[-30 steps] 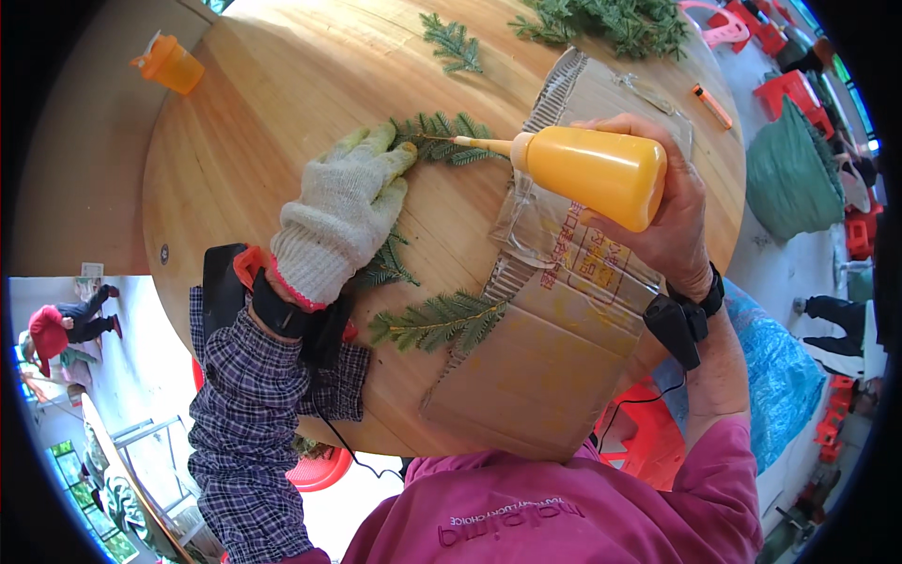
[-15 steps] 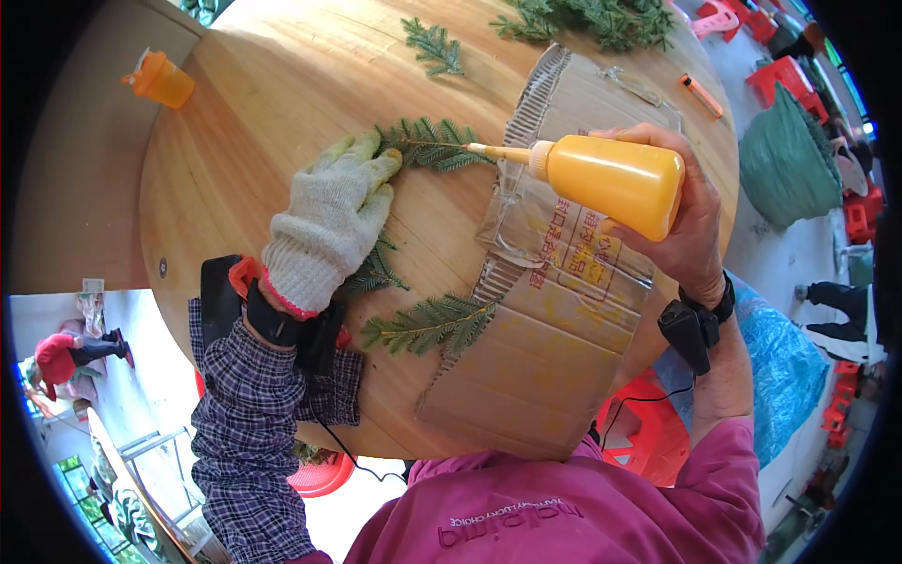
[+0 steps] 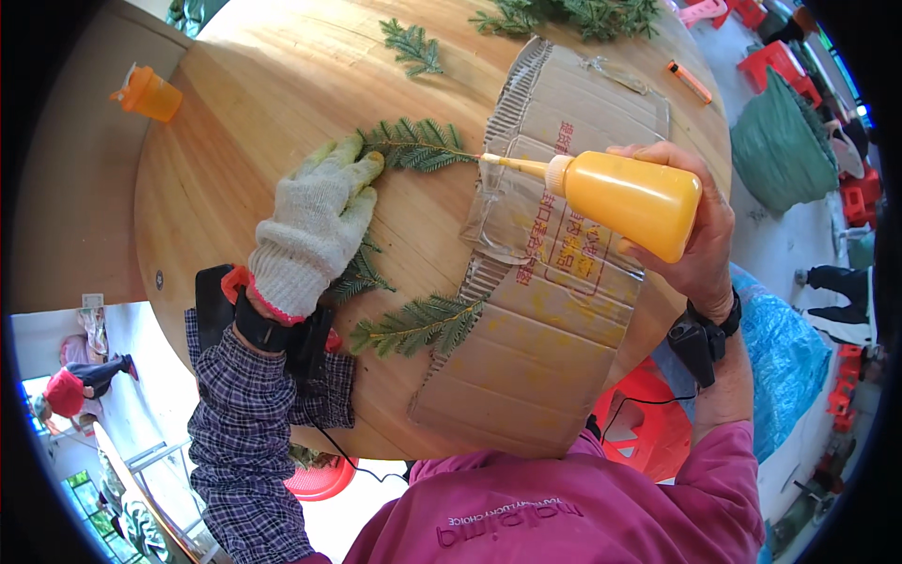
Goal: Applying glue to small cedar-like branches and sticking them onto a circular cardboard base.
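Observation:
My left hand, in a whitish knitted glove with yellowish fingertips, grips the left end of a green fir sprig. The sprig stretches rightward, its bare stem end at the cardboard's left edge. My bare right hand is wrapped round a yellow squeeze bottle, tilted nearly flat. The bottle's long nozzle points left, its tip at the sprig's stem end; whether they touch I cannot tell. Below my gloved hand lies another fir sprig, partly covered by it. A third fir sprig rests with its stem end over the cardboard.
A flattened cardboard piece with yellow smears lies on the round wooden table. Beyond are a small sprig, a heap of fir sprigs, an orange cutter knife and an orange cup. Wrist devices trail black cables.
The bottle has moved right along the sprig; its nozzle tip has gone from over the needles to the stem end. My left hand keeps its hold. The whole view has shifted slightly.

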The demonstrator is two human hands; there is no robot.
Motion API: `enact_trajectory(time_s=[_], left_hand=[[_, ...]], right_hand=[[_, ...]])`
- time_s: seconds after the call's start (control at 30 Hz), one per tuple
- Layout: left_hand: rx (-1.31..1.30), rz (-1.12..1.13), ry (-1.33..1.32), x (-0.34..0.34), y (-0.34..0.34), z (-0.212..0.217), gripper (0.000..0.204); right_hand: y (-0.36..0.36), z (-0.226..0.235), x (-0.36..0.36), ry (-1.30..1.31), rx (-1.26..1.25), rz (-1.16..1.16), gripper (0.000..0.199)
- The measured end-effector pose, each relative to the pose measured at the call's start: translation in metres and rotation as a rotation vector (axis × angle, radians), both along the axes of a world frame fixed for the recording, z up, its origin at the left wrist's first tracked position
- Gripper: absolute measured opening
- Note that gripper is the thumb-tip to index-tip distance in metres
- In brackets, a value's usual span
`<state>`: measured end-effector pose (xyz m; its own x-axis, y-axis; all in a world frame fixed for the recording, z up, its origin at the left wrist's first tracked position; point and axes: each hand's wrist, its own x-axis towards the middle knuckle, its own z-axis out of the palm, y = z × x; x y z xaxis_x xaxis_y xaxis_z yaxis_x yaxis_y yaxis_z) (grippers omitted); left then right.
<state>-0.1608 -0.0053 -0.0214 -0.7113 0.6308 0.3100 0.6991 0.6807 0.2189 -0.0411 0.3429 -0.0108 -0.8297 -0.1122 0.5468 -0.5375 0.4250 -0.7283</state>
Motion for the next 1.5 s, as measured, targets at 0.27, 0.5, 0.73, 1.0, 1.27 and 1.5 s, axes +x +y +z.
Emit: enact_trajectory(time_s=[0.27,0.5,0.73,1.0,1.27,1.5], left_hand=[[-0.011,0.009,-0.011,-0.007,-0.001,-0.001,0.031],[0.009,0.027,-0.273,-0.016,-0.008,0.038,0.034],[0.174,0.175,-0.347,-0.015,0.028,0.045,0.041],[0.182,0.133,-0.214,-0.041,0.009,0.027,0.045],[0.251,0.138,-0.152,-0.022,-0.003,0.025,0.041],[-0.068,0.162,-0.055,-0.036,-0.009,0.011,0.043]], right_hand=[[0.008,0.0,0.006,-0.04,-0.02,-0.002,0.071],[0.01,0.021,-0.025,0.027,-0.089,-0.092,0.066],[-0.002,-0.009,-0.132,0.173,0.016,-0.258,0.054],[-0.05,0.002,-0.138,-0.027,-0.009,-0.023,0.058],[-0.047,0.009,-0.128,0.127,-0.068,-0.042,0.063],[-0.054,0.013,-0.112,0.085,-0.062,-0.005,0.067]])
